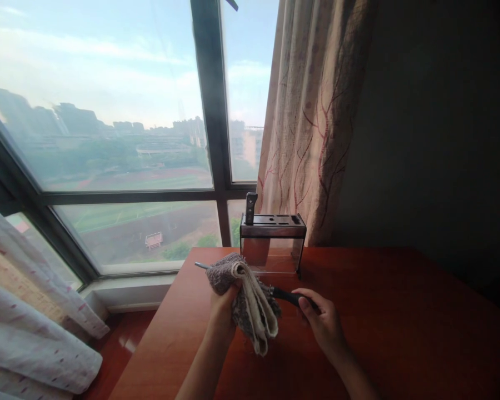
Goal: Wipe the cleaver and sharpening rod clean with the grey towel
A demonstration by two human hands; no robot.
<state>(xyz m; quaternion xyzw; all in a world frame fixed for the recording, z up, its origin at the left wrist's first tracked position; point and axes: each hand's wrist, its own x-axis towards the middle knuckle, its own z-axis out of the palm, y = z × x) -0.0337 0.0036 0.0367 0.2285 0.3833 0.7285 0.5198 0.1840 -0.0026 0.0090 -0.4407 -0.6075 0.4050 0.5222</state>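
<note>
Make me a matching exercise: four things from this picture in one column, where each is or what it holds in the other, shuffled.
1. Left hand
2. Right hand
3. Knife rack
4. Branch-patterned curtain

A. Holds a black handle
B. Hangs at the right of the window
C. Grips a folded cloth
D. Stands on the table

Pairs: 1-C, 2-A, 3-D, 4-B

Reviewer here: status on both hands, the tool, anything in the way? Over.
Left hand clasping cloth around tool; right hand on its handle. Cloth hides tool's middle, tip showing. Rack standing beyond.
</note>
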